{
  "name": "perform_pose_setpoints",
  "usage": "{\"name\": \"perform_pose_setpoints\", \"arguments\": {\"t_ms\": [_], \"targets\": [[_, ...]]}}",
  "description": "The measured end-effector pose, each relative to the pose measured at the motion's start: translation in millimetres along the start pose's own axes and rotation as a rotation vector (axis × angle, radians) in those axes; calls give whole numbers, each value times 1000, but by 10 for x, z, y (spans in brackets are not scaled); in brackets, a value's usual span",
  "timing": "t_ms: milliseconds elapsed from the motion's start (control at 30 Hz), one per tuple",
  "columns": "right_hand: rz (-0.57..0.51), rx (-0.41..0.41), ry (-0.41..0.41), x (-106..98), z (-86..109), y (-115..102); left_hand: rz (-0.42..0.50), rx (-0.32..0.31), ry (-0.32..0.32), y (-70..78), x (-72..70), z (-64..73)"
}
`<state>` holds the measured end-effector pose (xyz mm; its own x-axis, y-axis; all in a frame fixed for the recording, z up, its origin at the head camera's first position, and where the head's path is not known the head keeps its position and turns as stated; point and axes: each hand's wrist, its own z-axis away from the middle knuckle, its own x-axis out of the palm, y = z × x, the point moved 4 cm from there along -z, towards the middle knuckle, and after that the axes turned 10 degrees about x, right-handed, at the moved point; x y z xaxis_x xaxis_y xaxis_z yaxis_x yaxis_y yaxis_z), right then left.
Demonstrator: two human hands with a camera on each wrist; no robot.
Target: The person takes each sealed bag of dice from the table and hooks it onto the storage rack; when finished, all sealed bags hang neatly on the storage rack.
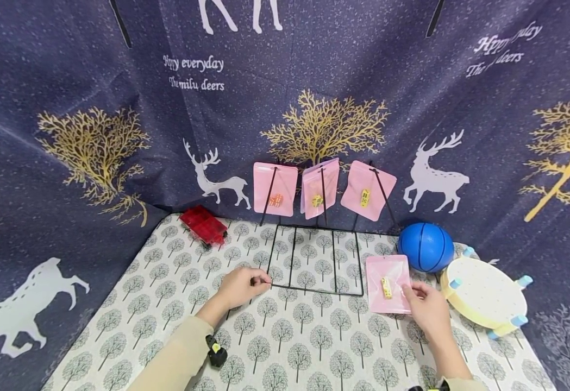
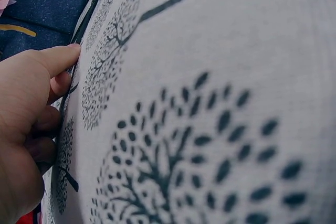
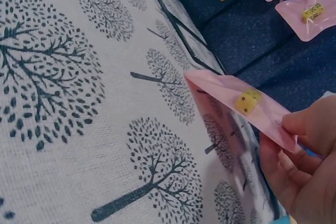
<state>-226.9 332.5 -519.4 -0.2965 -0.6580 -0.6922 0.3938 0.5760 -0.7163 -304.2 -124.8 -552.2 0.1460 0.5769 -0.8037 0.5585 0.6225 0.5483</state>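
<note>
On the table a black wire rack (image 1: pixel 312 291) stands, its base frame lying on the cloth. Three pink bags hang on its prongs: the left bag (image 1: pixel 265 182) shows orange dice, the middle bag (image 1: pixel 331 179) and right bag (image 1: pixel 358 184) yellow ones. At the base's near left corner my left hand (image 1: pixel 242 288) pinches the wire with its fingertips; the other fingers curl under. My right hand (image 1: pixel 428 309) pinches the right edge of another pink bag (image 1: pixel 380 271) holding yellow dice (image 1: pixel 386 288). That bag is tilted above the cloth, right of the rack, in the right wrist view.
A blue ball (image 1: pixel 425 247) lies behind my right hand, beside an upturned cream stool (image 1: pixel 485 293) with blue-tipped legs. A red compartment tray (image 1: pixel 204 225) sits at the back left. Behind the table hangs a dark cloth (image 1: pixel 314 65) printed with deer and trees.
</note>
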Motion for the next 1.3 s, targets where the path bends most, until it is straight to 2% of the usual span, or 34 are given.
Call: {"name": "perform_pose_setpoints", "arguments": {"t_ms": [300,400,767,900,1067,1300], "targets": [[-14,-122,47,-66,74,-109,-10,4,-5,-9,8,5],[-22,-172,85,-91,116,-158,-11,10,-6,-10,6,0],[-144,-307,204,-192,239,-255,-6,14,9,25,-13,10],[-229,-355,212,-245,293,-309,-4,15,6,31,-14,15],[-336,-376,201,-325,374,-397,-10,16,3,28,-15,19],[-401,-447,171,-434,490,-551,-13,22,11,39,-18,16]]}}
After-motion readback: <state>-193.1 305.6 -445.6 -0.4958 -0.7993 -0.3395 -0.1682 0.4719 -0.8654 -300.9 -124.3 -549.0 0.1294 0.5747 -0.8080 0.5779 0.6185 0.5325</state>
